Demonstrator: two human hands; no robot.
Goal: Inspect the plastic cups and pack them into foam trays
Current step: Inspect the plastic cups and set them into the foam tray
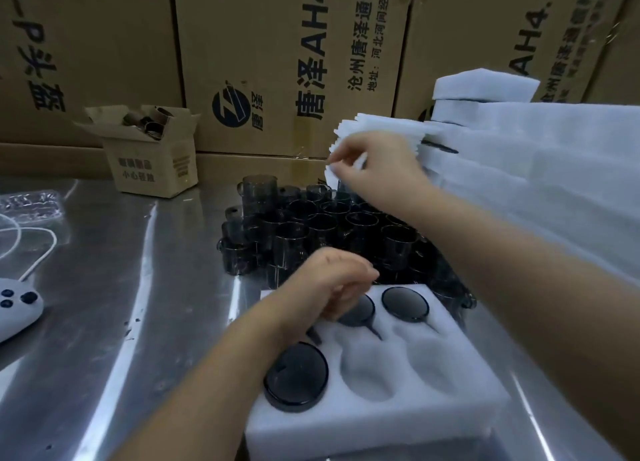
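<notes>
A white foam tray [381, 422] with round slots lies at the near edge of the steel table. Dark smoky cups sit in its near-left slot [296, 379] and far-right slot [405, 304]. My left hand [332, 284] curls over the far slots and grips a dark cup [358, 311] that it mostly hides. Behind the tray stands a crowd of several loose dark cups [311, 225]. My right hand [374, 170] reaches over them and pinches the corner of a thin white foam sheet [333, 170] at a stack of such sheets [377, 125].
Thick white foam blocks [519, 149] pile up on the right. A small open carton [152, 156] with dark parts stands far left, against large cardboard boxes [277, 62]. A white cable [38, 256], a pale device [17, 308] and a plastic bag [31, 204] lie left.
</notes>
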